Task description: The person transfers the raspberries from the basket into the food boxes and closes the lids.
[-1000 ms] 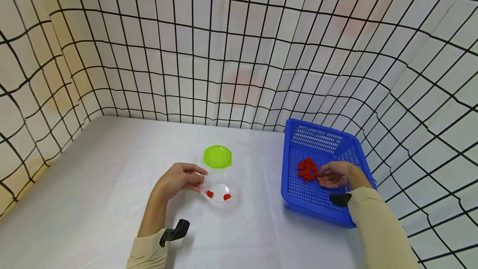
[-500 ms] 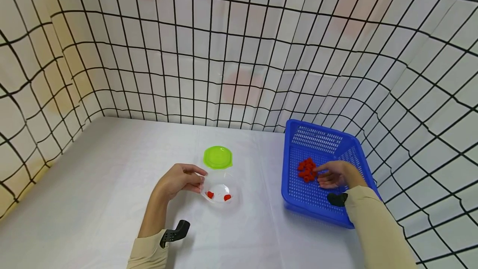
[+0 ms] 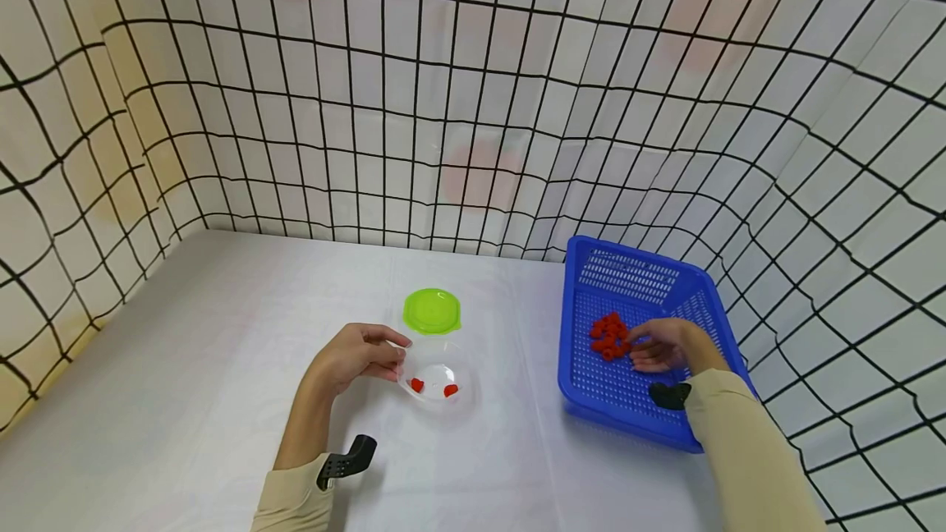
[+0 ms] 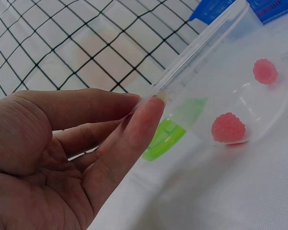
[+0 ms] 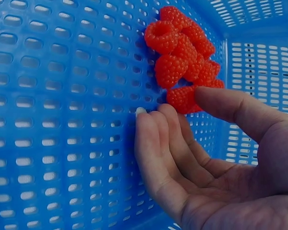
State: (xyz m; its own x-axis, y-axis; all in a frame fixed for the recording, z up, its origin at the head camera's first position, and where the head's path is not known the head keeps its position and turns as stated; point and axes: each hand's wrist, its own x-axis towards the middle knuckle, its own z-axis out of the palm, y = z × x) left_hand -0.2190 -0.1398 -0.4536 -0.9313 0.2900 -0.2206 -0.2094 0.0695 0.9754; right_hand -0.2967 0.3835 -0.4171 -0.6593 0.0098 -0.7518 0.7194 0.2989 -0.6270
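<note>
My left hand (image 3: 362,353) pinches the rim of a clear plastic bowl (image 3: 438,358) between thumb and fingers. In the left wrist view the bowl tilts, and two raspberries (image 4: 228,128) lie inside it. Over at the right, my right hand (image 3: 661,343) is down in a blue basket (image 3: 572,327), at the near side of a cluster of red raspberries (image 5: 185,52). Its thumb and a fingertip are on the nearest raspberry (image 5: 179,99), while the remaining fingers curl beside it over the basket floor. Part of that raspberry is hidden behind the thumb.
A green lid (image 3: 432,311) lies just behind the bowl on the white tablecloth (image 3: 222,335). Black netting (image 3: 473,105) over white cloth rises at the back and both sides, close to the basket's far and right walls.
My right hand's forefinger reached out over the raspberries half a second ago and has since drawn back slightly to the cluster's near edge. My left hand and the bowl stay put.
</note>
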